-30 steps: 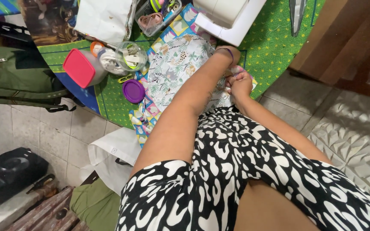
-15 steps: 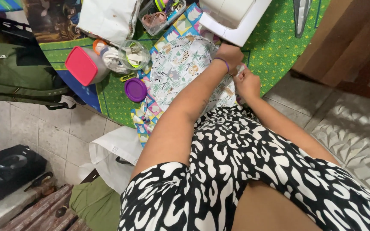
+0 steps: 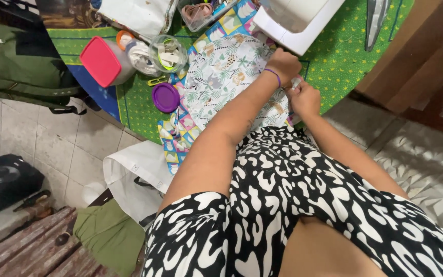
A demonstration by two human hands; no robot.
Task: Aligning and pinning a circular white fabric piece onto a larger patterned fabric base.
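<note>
Left hand (image 3: pixel 284 64): closed in a loose fist, knuckles up, pressed down on the printed fabric (image 3: pixel 221 72) just below the white machine (image 3: pixel 296 20); a purple band (image 3: pixel 273 76) circles the wrist. Right hand (image 3: pixel 303 97): at 4 o'clock from the left hand and just beside it, fingers curled shut and pinching the fabric's edge together with a small pale piece (image 3: pixel 296 82) whose nature cannot be told. Printed fabric: pale cloth with animals and leaves, spread flat on the worktop (image 3: pixel 339 61), its far end running under the machine; a patchwork strip (image 3: pixel 173 138) of coloured squares lies along its 8 o'clock side and hangs over the worktop's edge. Worktop: round, covered in green patterned cloth. Purple lid (image 3: pixel 165 97): flat on the worktop, at 9 o'clock from the fabric, touching the strip. Clear jar (image 3: pixel 167 53): open, at 11 o'clock from the lid, holding coiled tape. Pink-lidded tub (image 3: pixel 103 61): at 9 o'clock from the jar, near it. Green bag (image 3: pixel 11 77): beyond the worktop at 9 o'clock. White bag (image 3: pixel 134 177): on the tiled floor at 7 o'clock from the fabric.
</note>
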